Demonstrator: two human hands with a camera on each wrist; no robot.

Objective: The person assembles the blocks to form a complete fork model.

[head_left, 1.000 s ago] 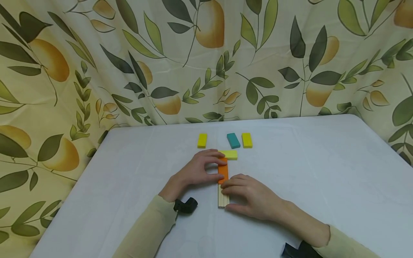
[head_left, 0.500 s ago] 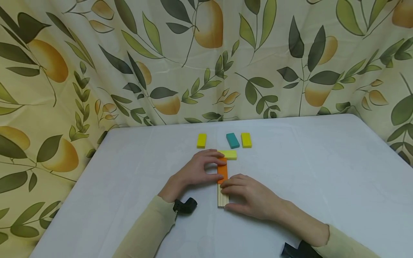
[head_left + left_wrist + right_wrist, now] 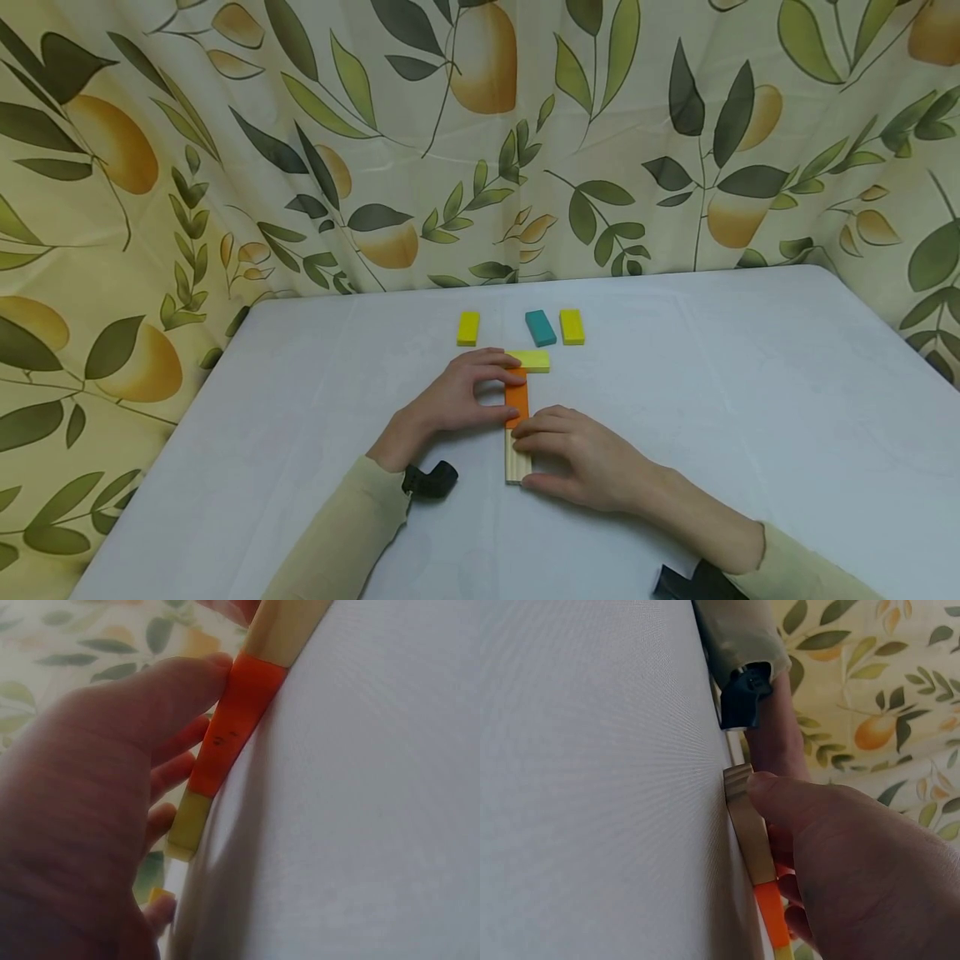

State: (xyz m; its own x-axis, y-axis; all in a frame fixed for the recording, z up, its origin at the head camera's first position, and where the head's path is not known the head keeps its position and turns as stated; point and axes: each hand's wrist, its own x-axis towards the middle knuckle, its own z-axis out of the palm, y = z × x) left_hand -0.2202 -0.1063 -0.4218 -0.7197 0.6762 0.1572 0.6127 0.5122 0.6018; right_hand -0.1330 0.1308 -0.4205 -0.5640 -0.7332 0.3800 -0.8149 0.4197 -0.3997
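Note:
Three flat toy blocks lie joined on the table in the head view: a yellow-green block [image 3: 534, 362] crosswise at the far end, an orange block [image 3: 517, 400] below it, and a plain wood block [image 3: 517, 467] nearest me. My left hand [image 3: 468, 390] holds the orange block between thumb and fingers, with a fingertip on the yellow-green block. The right hand [image 3: 592, 458] grips the plain wood block, its thumb by the near end and fingers over the far end. In the right wrist view, the thumb touches the wood block [image 3: 748, 825] at its grooved end.
Beyond the hands stand a yellow block [image 3: 468, 328], a teal block [image 3: 541, 328] and a second yellow block [image 3: 572, 327], all apart from the row. A white cloth covers the table [image 3: 712, 400]. Behind it hangs a curtain [image 3: 480, 167] printed with fruit and leaves.

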